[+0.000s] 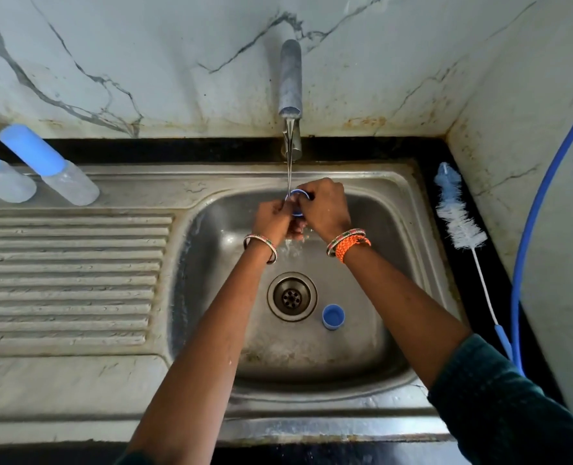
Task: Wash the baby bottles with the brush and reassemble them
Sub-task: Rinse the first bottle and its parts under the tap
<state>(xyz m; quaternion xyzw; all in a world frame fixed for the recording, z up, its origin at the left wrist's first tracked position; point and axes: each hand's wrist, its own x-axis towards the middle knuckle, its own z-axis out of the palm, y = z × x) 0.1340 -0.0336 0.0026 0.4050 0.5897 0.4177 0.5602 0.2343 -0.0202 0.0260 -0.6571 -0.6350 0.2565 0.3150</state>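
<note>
Water runs thin from the tap (291,95) straight onto a blue ring (298,203), held high in the sink (422,229) so the stream hits it, likely a rinse. Right hand (325,206) curls round the ring's right side; left hand (273,221) pinches its left edge, ring between both. Blue cap (333,316) waits by the drain (291,296). Brush (459,223) lies unused on the right ledge, well apart. Two capped bottles (48,164) stand on the left drainboard.

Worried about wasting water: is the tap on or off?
On. A thin stream runs from the tap onto the blue ring held by both hands.
</note>
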